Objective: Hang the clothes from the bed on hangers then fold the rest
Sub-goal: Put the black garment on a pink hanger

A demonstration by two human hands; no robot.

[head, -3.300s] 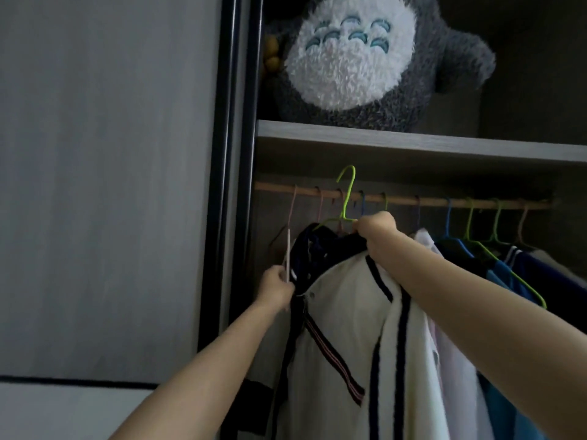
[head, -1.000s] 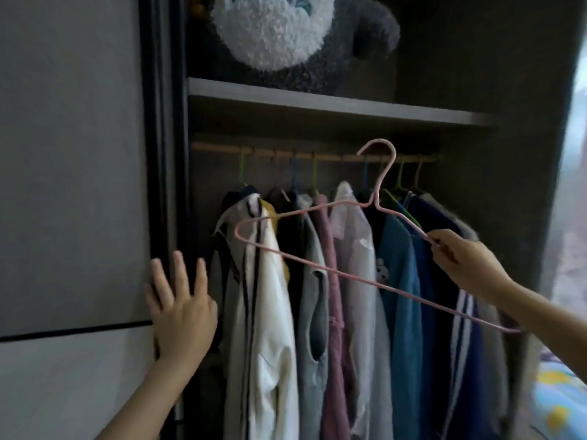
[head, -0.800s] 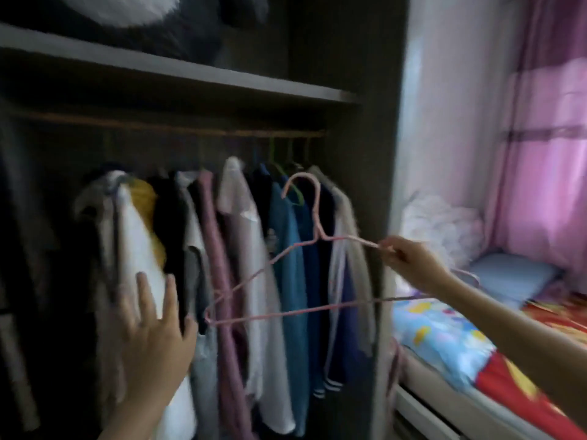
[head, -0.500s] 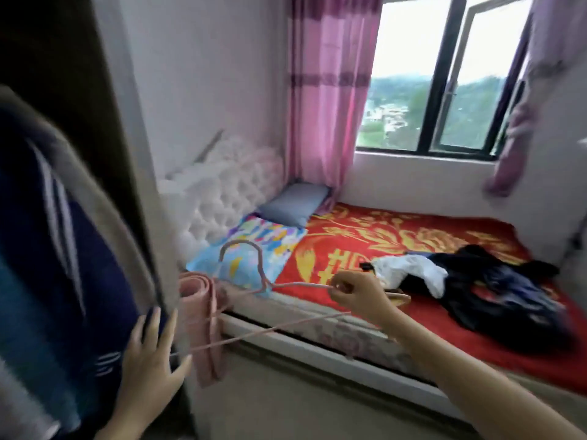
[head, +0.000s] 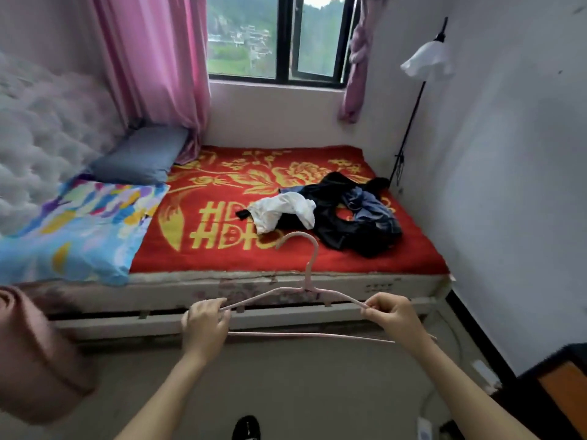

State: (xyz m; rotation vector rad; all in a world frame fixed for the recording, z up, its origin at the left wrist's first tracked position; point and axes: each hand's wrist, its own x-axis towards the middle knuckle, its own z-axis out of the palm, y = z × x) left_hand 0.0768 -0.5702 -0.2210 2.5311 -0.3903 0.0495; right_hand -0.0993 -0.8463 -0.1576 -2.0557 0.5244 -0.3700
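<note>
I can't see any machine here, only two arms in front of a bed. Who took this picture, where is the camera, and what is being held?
There is no machine: these are a person's two bare hands. The picture comes from a wide-angle camera worn on that person's head, looking forward and down, so the arms enter from the bottom edge. The left hand and right hand each grip one shoulder of a thin pink clothes hanger. On the bed's red blanket with gold pattern lies a heap of dark clothes, with a crumpled white garment at its left side. Further left lie a grey-blue pillow and a bright multicoloured pillow. Nothing hangs on the hanger yet.
</note>
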